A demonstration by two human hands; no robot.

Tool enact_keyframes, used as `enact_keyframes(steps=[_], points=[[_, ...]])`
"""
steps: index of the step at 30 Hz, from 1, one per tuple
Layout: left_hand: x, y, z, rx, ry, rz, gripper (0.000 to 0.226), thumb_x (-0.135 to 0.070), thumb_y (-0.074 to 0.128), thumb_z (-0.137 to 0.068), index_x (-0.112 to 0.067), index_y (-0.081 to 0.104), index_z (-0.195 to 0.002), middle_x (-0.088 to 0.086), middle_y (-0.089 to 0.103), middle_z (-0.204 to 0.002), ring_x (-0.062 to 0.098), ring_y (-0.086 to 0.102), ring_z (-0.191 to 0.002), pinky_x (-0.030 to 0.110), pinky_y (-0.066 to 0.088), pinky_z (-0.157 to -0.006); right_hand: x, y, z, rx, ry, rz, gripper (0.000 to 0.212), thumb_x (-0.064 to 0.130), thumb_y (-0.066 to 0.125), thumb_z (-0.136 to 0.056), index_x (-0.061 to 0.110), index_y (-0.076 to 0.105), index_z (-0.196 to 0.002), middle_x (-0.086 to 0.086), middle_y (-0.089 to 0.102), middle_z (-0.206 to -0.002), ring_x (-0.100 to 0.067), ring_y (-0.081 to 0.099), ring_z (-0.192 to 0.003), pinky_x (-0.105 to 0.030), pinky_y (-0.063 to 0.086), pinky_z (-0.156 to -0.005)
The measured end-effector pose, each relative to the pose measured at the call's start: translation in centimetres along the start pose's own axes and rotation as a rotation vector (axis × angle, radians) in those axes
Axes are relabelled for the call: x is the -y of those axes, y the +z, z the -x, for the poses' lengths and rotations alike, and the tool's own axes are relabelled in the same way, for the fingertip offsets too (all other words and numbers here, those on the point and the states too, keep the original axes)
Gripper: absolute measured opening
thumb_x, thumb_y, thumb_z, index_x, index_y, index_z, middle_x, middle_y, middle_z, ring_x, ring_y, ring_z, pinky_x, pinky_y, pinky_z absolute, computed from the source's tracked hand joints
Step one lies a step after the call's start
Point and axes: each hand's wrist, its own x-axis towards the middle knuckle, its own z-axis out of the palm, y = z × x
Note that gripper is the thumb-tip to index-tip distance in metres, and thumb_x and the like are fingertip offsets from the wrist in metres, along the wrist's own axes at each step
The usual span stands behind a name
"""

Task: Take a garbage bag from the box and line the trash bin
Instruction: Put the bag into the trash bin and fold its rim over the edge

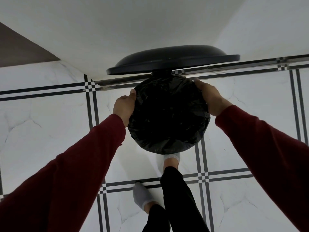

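A round trash bin stands on the tiled floor below me, its black lid (173, 60) raised up against the wall. A black garbage bag (168, 114) covers the bin's mouth and is folded over its rim all round, hiding the bin body. My left hand (124, 106) grips the bag at the rim's left side. On the right side, my right hand (210, 97) clasps the bag over the rim. The box is not in view.
The bin sits close to a white wall (150, 27), by a corner. My right foot in a white sock (172, 160) is at the bin's front base. My left foot (143, 197) stands further back on the white floor tiles (50, 131).
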Motion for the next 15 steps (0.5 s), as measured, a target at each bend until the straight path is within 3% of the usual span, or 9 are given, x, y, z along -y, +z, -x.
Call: enact_keyframes(steps=[4, 8, 12, 15], points=[[-1.0, -0.1, 0.0, -0.008, -0.073, -0.002, 0.059, -0.062, 0.045, -0.101, -0.009, 0.065, -0.116, 0.008, 0.069, -0.120, 0.025, 0.065, -0.105, 0.039, 0.054, -0.099, 0.4, 0.2, -0.2, -0.007, 0.004, 0.090, 0.071, 0.065, 0.072, -0.078, 0.009, 0.069, -0.121, -0.005, 0.075, -0.113, -0.021, 0.074, -0.097, -0.037, 0.058, -0.094], [-0.8, -0.1, 0.5, 0.003, -0.008, 0.012, 0.058, -0.055, 0.048, -0.102, -0.005, 0.063, -0.127, 0.018, 0.068, -0.129, 0.037, 0.065, -0.119, 0.049, 0.053, -0.104, 0.3, 0.5, -0.2, -0.085, -0.053, 0.331, 0.080, 0.076, 0.053, -0.083, 0.011, 0.066, -0.129, -0.002, 0.066, -0.125, -0.023, 0.063, -0.115, -0.029, 0.045, -0.097], [-1.4, -0.3, 0.5, 0.061, -0.034, -0.042, 0.063, -0.055, 0.039, -0.105, -0.003, 0.062, -0.132, 0.020, 0.066, -0.133, 0.038, 0.063, -0.124, 0.048, 0.052, -0.106, 0.3, 0.9, -0.4, -0.114, -0.020, 0.317, 0.086, 0.078, 0.054, -0.080, 0.008, 0.063, -0.131, -0.007, 0.066, -0.127, -0.026, 0.062, -0.115, -0.034, 0.046, -0.102], [-1.8, -0.3, 0.5, 0.050, -0.064, -0.006, 0.057, -0.048, 0.037, -0.108, -0.001, 0.063, -0.127, 0.018, 0.067, -0.130, 0.035, 0.063, -0.122, 0.046, 0.050, -0.109, 0.6, 0.6, 0.1, -0.126, -0.055, 0.367, 0.070, 0.078, 0.056, -0.080, 0.017, 0.071, -0.112, -0.001, 0.069, -0.118, -0.024, 0.064, -0.110, -0.033, 0.048, -0.098]])
